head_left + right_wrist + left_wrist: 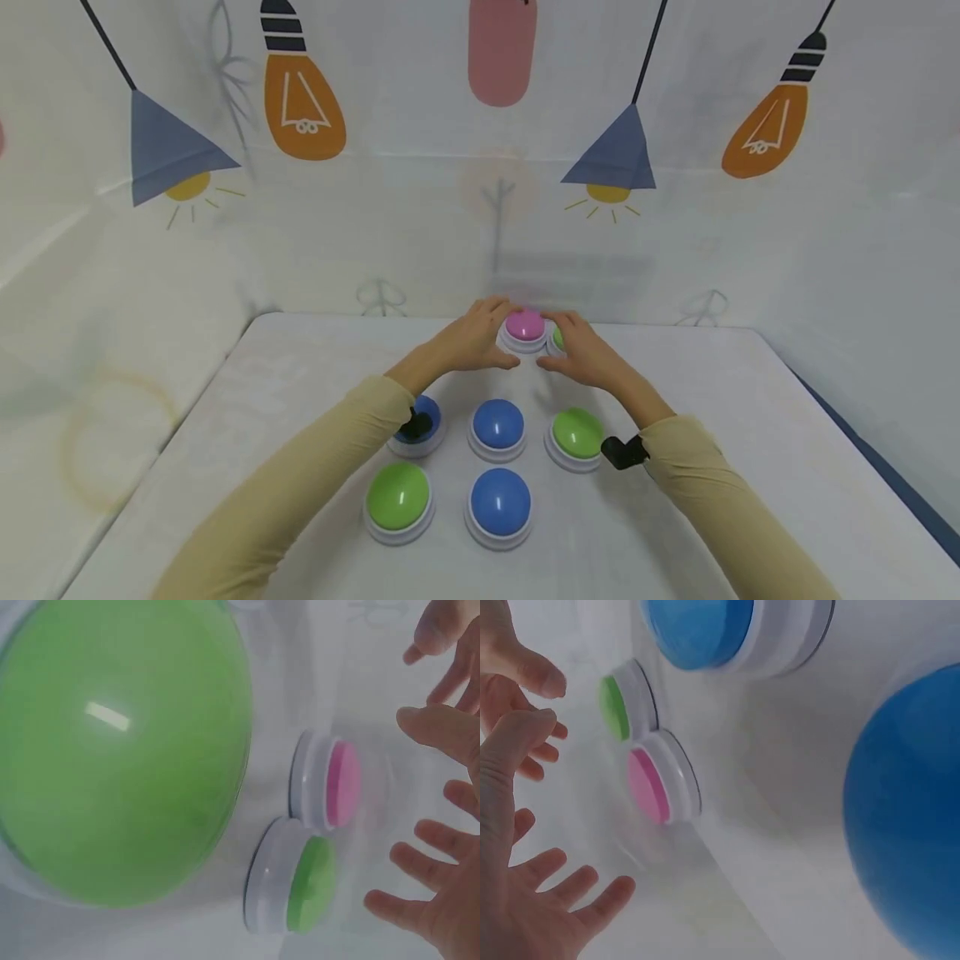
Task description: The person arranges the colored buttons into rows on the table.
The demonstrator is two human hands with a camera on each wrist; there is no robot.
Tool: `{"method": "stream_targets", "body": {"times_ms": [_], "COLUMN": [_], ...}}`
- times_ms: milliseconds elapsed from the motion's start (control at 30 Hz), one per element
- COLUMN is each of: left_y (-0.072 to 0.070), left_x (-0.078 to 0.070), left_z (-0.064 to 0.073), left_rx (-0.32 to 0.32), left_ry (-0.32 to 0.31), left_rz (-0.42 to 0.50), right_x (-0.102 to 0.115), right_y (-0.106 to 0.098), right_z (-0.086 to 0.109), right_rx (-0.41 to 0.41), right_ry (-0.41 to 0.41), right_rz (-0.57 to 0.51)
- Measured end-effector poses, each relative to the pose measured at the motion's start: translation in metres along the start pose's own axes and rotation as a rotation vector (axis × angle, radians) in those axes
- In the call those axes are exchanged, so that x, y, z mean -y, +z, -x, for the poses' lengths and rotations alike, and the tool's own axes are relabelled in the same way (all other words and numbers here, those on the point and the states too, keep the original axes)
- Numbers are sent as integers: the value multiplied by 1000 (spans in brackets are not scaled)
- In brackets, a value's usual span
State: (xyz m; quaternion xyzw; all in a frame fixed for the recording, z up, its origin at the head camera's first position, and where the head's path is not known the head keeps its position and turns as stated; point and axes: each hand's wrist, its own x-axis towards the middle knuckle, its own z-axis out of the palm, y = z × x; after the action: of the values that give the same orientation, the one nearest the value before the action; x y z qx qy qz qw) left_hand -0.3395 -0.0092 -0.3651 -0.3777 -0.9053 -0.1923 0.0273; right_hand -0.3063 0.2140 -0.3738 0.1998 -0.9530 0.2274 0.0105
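Note:
My left hand [474,337] and my right hand [587,354] hover above the far part of the table, palms facing, fingers spread and relaxed. Neither holds anything. In the head view, a pink dome push button [525,326] with a white base shows between them. Beside it, a green push button [557,338] is partly covered by the right hand. The left wrist view shows the pink button [649,786] and the green one [615,707] side by side, apart from the fingers. Gaps also separate the right hand [442,892] from both in the right wrist view.
On the white table [315,358], nearer me, stand a blue button [498,423], a green button [577,432], a front green button [397,496] and a front blue button [500,502]. Another blue button [427,408] is partly behind my left wrist. A lamp-printed sheet [420,217] hangs behind.

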Motion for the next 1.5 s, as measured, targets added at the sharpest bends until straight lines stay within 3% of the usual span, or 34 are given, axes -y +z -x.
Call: {"method": "stream_targets", "body": {"times_ms": [133,333,500,733,1033,1500], "left_y": [5,14,22,32,47,54], "left_x": [10,14,16,26,31,35], "left_z": [-18,-39,-52,-60,-69,-68], "left_rx": [26,76,81,120,153,114], "left_ry": [-15,-120,-170,-284,-297,-323], "left_rz": [5,44,54,58,54,33], "right_x": [-11,-20,-25,-28,-34,-36], "right_y": [4,8,8,15,23,36], "right_z": [-17,-37,-50,-62,-68,-76], "right_rx": [-1,-23,-9,27,46,95], "right_ry": [20,49,96,112,115,174], "right_rz": [-21,10,30,34,44,35]}}
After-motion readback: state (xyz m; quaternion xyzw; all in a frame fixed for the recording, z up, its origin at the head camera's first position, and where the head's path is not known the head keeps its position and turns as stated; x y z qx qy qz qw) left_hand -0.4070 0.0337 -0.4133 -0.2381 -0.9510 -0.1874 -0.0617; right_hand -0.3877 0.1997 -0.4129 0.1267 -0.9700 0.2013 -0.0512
